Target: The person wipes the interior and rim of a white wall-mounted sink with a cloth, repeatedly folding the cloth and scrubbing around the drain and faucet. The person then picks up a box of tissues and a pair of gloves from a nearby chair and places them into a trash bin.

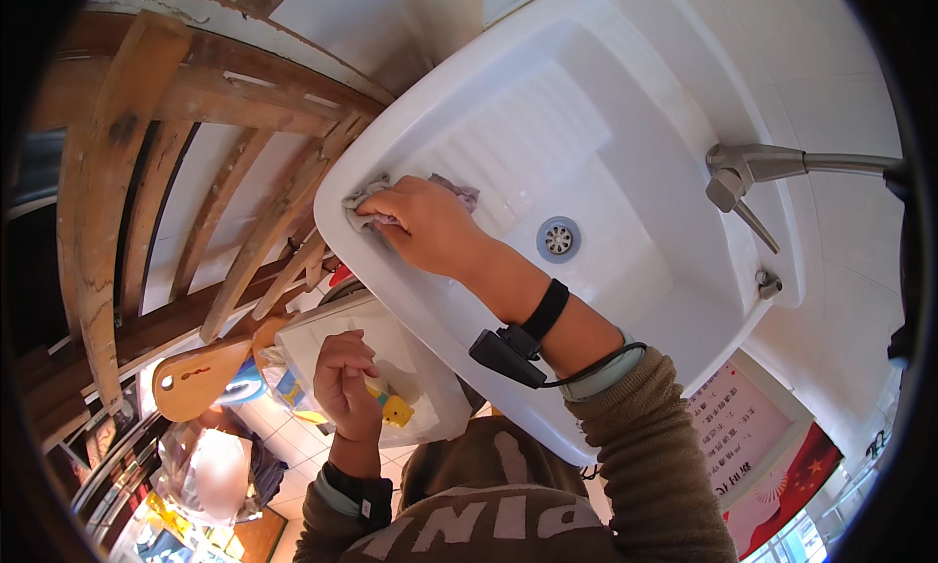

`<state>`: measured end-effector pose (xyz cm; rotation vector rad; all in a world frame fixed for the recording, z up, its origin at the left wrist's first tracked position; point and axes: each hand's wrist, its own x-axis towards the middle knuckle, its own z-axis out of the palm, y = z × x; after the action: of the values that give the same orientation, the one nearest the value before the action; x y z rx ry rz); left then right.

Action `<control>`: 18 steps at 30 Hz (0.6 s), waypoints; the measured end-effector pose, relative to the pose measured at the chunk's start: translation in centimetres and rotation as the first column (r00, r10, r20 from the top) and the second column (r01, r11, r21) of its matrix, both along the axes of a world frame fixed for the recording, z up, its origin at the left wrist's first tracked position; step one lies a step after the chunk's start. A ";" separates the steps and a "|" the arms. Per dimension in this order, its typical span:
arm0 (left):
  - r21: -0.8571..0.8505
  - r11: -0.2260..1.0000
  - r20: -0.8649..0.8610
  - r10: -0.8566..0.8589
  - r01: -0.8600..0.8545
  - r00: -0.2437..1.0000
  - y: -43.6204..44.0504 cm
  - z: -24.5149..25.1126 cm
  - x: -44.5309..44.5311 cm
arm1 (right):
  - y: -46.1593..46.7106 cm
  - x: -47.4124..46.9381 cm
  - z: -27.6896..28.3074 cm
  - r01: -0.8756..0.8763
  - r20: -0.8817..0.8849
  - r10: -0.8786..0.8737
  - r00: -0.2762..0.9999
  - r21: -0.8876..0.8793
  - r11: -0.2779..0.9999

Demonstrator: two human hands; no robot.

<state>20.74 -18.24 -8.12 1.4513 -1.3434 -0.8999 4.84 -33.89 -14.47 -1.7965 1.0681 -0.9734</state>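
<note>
My right hand (425, 222) grips a crumpled grey cloth (366, 204) and presses it on the left rim of a white ceramic sink (630, 284). Part of the cloth lies beyond my knuckles, over the edge of the ribbed washboard slope (498, 160). The palm hides the rest of it. My left hand (346, 380) hangs in the air with loosely curled fingers and nothing in them, above a pale container that holds a small yellow toy figure (396, 410). The round metal drain (558, 240) lies uncovered in the basin.
A metal faucet (740, 171) with a lever stands at the sink's right side. Wooden slats (110, 196) rise at the left, with a wooden cutting board (198, 380) below them. A pale container (432, 394) adjoins the sink's near edge. A poster with writing (747, 431) is at the lower right.
</note>
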 end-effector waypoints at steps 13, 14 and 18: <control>-0.045 0.982 -0.129 0.178 -0.185 0.976 -4.2 0.2 -2.0 | 6.8 -9.1 2.7 -0.037 -0.274 0.147 0.950 0.371 0.928; -0.023 0.978 -0.137 0.202 -0.207 0.970 -4.0 0.2 -1.7 | 6.0 -8.5 2.7 0.005 -0.180 0.057 0.982 0.328 0.945; 0.013 0.962 -0.106 0.273 -0.273 0.956 -2.6 0.6 0.0 | 2.1 -1.8 2.1 0.059 0.023 -0.057 0.998 -0.129 0.990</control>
<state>20.78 -20.85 -7.56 1.5208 -1.0332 -0.7822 3.08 -31.81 -12.39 -1.8657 1.0717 -1.1156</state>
